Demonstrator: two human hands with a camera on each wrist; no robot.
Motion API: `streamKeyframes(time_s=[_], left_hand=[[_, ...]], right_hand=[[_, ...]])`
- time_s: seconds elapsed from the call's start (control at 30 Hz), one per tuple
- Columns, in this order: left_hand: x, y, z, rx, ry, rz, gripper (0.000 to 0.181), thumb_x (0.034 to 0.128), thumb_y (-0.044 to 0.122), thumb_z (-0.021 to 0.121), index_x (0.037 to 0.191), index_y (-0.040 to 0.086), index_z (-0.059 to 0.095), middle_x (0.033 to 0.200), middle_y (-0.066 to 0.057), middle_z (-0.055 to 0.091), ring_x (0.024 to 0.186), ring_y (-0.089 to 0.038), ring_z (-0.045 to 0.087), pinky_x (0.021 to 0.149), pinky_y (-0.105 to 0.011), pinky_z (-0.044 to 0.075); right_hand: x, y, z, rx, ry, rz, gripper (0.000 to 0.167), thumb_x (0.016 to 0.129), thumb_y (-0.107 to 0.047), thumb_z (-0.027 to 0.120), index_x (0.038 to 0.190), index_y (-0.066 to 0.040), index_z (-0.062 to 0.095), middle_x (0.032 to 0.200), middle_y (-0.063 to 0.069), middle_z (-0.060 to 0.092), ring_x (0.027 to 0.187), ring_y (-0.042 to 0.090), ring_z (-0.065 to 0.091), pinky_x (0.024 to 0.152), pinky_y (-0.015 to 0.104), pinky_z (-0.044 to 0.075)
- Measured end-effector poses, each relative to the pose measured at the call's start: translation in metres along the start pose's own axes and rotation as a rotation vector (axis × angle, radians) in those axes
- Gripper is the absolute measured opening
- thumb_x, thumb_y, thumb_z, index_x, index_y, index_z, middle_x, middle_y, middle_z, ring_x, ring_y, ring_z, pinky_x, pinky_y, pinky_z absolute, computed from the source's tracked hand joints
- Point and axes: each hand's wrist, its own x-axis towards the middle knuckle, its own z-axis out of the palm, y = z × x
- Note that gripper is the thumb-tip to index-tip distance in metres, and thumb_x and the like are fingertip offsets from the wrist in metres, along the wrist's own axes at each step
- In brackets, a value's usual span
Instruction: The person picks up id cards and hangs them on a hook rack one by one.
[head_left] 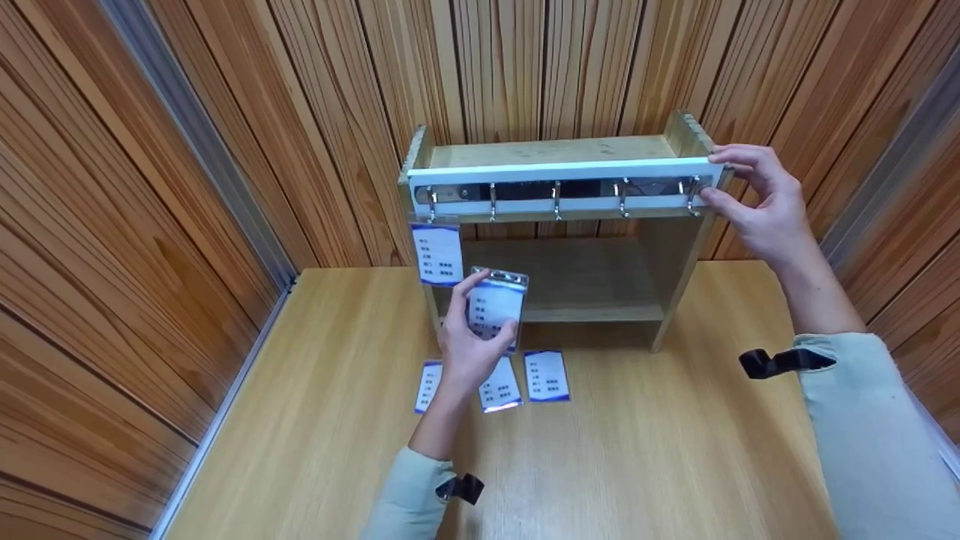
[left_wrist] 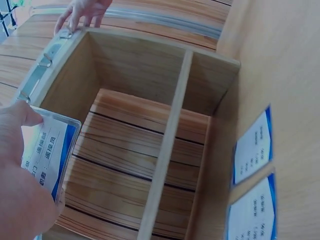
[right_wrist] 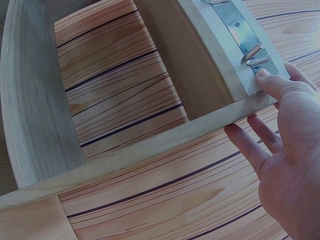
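Observation:
My left hand (head_left: 471, 345) grips a clear-sleeved badge card (head_left: 496, 306) by its sides, thumb on one edge and fingers on the other, in front of the wooden shelf (head_left: 660, 270). In the left wrist view the card (left_wrist: 49, 150) shows printed text and a blue border. A white rail with metal hooks (head_left: 556, 196) runs along the shelf's upper front. From its leftmost hook hangs another badge card (head_left: 437, 255). My right hand (head_left: 772, 202) holds the rail's right end, thumb in front by the last hook (right_wrist: 255, 55), fingers behind the shelf's side.
On the table (head_left: 637, 450) below the shelf lie several badge cards, among them a right-hand card (head_left: 547, 376), a middle card (head_left: 500, 386) and a left card (head_left: 427, 386) partly behind my left arm. Wood-panelled walls (head_left: 322, 112) stand behind and at both sides.

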Motion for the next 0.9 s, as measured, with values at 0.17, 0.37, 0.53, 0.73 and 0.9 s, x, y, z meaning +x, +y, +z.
streamKeyframes(time_s=[0.17, 0.37, 0.53, 0.73, 0.9], left_hand=[[0.008, 0.009, 0.003, -0.014, 0.021, 0.05, 0.07, 0.0973, 0.009, 0.082, 0.159, 0.016, 0.05, 0.159, -0.018, 0.057, 0.141, -0.038, 0.063, 0.109, -0.054, 0.062], [0.017, 0.017, 0.005, -0.032, 0.035, 0.106, 0.072, 0.096, 0.007, 0.081, 0.159, 0.012, 0.048, 0.16, -0.019, 0.056, 0.143, -0.038, 0.06, 0.108, -0.055, 0.063], [0.024, 0.023, 0.007, -0.037, 0.054, 0.13, 0.072, 0.096, 0.007, 0.082, 0.159, 0.01, 0.049, 0.166, -0.018, 0.053, 0.151, -0.037, 0.055, 0.115, -0.058, 0.058], [0.031, 0.031, 0.006, -0.042, 0.07, 0.14, 0.072, 0.0961, 0.006, 0.082, 0.161, 0.01, 0.049, 0.168, -0.017, 0.053, 0.156, -0.036, 0.051, 0.121, -0.059, 0.053], [0.036, 0.037, 0.004, -0.029, 0.068, 0.134, 0.073, 0.0973, 0.008, 0.082, 0.162, 0.012, 0.049, 0.168, -0.015, 0.052, 0.155, -0.034, 0.052, 0.119, -0.056, 0.056]], right_hand=[[0.001, -0.001, 0.0, -0.005, -0.002, 0.001, 0.045, 0.106, -0.002, 0.074, 0.149, -0.003, 0.065, 0.146, -0.016, 0.061, 0.142, 0.008, 0.058, 0.129, 0.034, 0.044], [0.001, -0.003, 0.0, 0.0, 0.005, -0.027, 0.045, 0.103, 0.003, 0.075, 0.148, 0.001, 0.065, 0.145, -0.015, 0.063, 0.141, 0.009, 0.059, 0.128, 0.03, 0.045], [0.001, -0.003, 0.0, -0.001, 0.006, -0.03, 0.045, 0.104, 0.003, 0.074, 0.148, 0.0, 0.066, 0.145, -0.014, 0.062, 0.14, 0.01, 0.059, 0.127, 0.03, 0.046], [0.001, -0.001, 0.0, -0.003, -0.002, -0.001, 0.045, 0.105, -0.001, 0.074, 0.15, -0.003, 0.065, 0.146, -0.016, 0.061, 0.141, 0.008, 0.058, 0.131, 0.036, 0.044], [0.0, 0.0, 0.0, -0.008, -0.002, 0.013, 0.046, 0.105, -0.001, 0.073, 0.15, -0.003, 0.065, 0.146, -0.017, 0.06, 0.14, 0.008, 0.058, 0.132, 0.037, 0.043]])
